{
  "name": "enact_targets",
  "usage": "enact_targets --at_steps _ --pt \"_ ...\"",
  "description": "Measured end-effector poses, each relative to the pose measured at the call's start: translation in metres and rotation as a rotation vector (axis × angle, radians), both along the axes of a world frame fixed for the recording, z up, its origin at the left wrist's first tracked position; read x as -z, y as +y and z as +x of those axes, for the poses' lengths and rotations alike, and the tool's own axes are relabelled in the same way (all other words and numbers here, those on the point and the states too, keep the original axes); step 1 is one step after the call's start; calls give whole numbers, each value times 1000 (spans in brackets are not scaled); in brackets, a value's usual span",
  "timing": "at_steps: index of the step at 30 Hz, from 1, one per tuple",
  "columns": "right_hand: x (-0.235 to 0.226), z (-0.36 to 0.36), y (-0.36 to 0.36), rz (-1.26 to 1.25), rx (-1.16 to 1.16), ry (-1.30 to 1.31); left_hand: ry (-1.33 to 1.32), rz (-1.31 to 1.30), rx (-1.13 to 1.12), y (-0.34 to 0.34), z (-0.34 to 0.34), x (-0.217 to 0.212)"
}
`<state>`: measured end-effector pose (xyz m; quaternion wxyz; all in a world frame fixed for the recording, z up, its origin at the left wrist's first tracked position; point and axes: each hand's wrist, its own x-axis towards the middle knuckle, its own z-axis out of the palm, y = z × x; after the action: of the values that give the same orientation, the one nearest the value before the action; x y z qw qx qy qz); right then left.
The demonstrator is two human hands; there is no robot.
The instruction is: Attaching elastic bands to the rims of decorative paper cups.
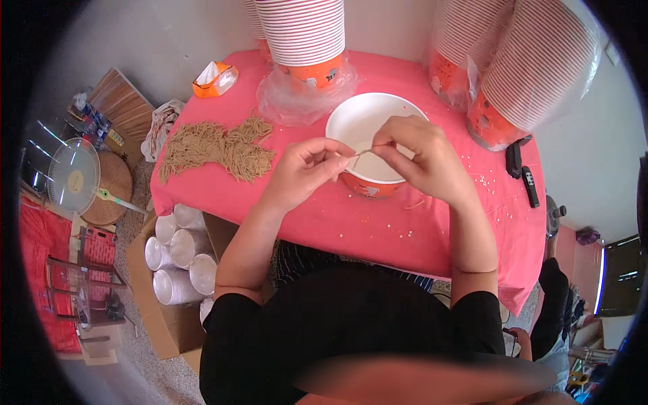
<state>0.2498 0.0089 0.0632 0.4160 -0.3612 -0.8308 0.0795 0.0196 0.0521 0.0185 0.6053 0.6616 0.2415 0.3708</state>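
Note:
Between my two hands, a short length of thin tan cord (363, 152) is held over the near rim of a big paper bucket (360, 120), white inside and orange outside. My left hand (307, 172) pinches one end of the cord between thumb and fingertips. From the other side, my right hand (424, 156) has its thumb and forefinger closed on the cord and covers part of the bucket. To the left on the pink tablecloth lies a loose heap of similar tan cords (216, 150).
Tall stacks of paper buckets (304, 34) (536, 74) stand at the back, partly in clear plastic. An orange tissue pack (216, 79) lies far left; black devices (530, 186) lie right. Below left, a cardboard box (159, 332) holds plastic cups. Another person's hand (521, 341) shows lower right.

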Motion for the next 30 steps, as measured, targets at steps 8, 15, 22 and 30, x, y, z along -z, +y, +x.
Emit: enact_targets --at_steps 8,15,22,30 --pt "2 -9 0 27 -64 -69 -32 -96 49 -6 2 8" --pt "8 -16 3 124 -2 -130 -152 -213 -14 -14 6 16" --pt "10 -21 2 215 25 -129 -173 -247 -8 -14 7 21" --pt "14 -21 4 199 8 -142 -210 -283 41 -14 6 22"
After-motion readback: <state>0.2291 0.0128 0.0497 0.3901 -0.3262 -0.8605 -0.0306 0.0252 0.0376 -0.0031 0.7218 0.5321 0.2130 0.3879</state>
